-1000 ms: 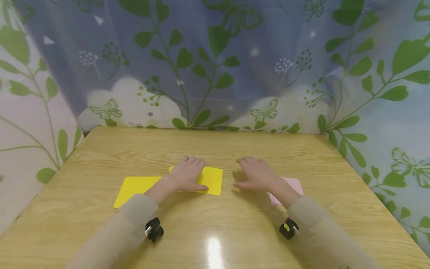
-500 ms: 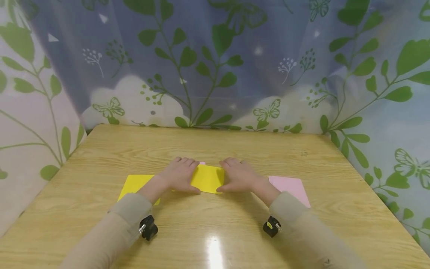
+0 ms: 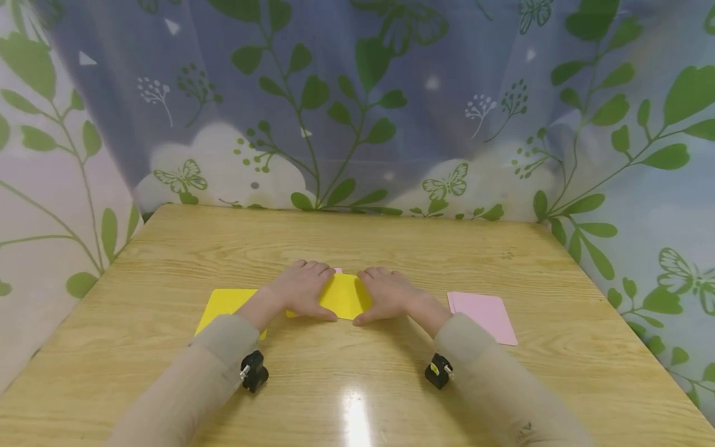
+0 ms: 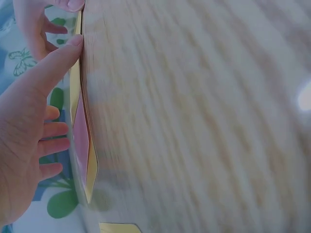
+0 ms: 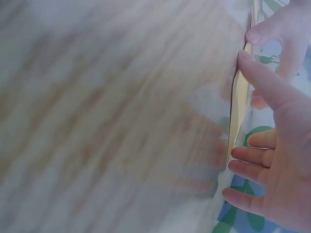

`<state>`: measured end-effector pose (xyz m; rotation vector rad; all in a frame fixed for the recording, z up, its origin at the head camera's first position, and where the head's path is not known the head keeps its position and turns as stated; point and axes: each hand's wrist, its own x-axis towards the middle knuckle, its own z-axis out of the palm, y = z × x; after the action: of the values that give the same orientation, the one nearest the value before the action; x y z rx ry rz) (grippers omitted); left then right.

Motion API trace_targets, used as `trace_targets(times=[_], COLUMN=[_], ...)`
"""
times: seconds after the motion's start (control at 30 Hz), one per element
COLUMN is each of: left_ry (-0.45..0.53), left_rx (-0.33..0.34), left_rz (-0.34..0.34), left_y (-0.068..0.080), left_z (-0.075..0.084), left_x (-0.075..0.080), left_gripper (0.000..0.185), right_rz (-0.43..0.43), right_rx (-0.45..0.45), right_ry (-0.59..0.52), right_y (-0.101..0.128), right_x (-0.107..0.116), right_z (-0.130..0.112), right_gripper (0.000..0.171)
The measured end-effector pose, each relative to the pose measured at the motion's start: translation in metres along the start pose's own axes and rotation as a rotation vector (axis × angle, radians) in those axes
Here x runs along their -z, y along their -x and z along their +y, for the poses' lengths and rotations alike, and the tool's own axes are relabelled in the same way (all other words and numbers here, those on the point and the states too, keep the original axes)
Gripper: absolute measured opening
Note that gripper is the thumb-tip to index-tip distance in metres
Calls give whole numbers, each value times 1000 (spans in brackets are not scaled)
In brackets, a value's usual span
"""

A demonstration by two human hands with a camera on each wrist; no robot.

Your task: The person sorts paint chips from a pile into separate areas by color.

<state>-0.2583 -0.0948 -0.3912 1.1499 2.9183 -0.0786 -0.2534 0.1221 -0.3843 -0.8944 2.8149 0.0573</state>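
Note:
A yellow card [image 3: 345,297] lies mid-table, slightly bowed. My left hand [image 3: 301,290] spans its left part, thumb at the near edge and fingers at the far edge. From the right, my right hand [image 3: 386,292] grips it the same way, its thumb close to the left one. The other fingers of both hands are spread loosely. Behind the card a sliver of pink [image 3: 338,270] shows. In the left wrist view a pink card [image 4: 81,141] sits against yellow ones below my left palm. The right wrist view shows the yellow card [image 5: 238,104] edge-on at my thumb.
Another yellow card [image 3: 222,305] lies to the left, partly under my left forearm. A small stack of pink cards [image 3: 486,318] lies right of my right wrist. The wooden table [image 3: 357,236] ends at a leaf-patterned curtain [image 3: 357,105] behind and on both sides.
My right hand has moved left from beside the pink stack onto the right part of the yellow card. My left hand stays over the card's left part. The pink stack is now more exposed.

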Motion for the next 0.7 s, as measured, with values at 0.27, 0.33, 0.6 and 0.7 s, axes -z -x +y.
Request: trace_targets(times=[0.27, 0.33, 0.6, 0.7], left_ry=[20, 34, 67, 63], left_rx=[-7, -5, -7, -13], left_rz=[-35, -46, -76, -74], left_y=[-3, -3, -5, -5], left_z=[0, 0, -2, -2], left_x=[-1, -1, -1, -1], left_gripper=[92, 93, 94, 94], right_rz=[-30, -37, -15, -15], right_rx=[-6, -4, 30, 34], right_ry=[-34, -34, -17, -24], right_y=[-2, -2, -6, -8], right_x=[4, 4, 1, 1], right_z=[-1, -1, 3, 3], right_gripper=[100, 99, 98, 97])
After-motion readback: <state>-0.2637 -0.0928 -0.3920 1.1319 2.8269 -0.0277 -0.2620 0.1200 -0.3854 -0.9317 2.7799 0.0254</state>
